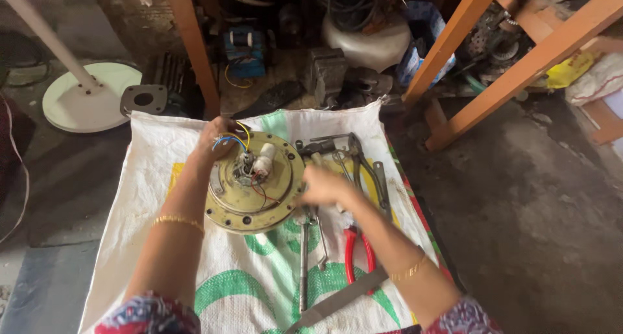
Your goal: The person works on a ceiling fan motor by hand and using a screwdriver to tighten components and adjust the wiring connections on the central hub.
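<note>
On the white sack (162, 178), the round motor housing (254, 185) is gripped at its far-left rim by the left hand (217, 139). To its right, the right hand (328, 186) is blurred among the tools (354, 159); its finger spread cannot be told. The housing is best kept pinned flat.

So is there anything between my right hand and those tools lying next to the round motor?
Nothing visible. The right hand is already over the pile of tools beside the round motor, though it is blurred, so contact is unclear. The left hand rests on the motor's far rim.
</note>
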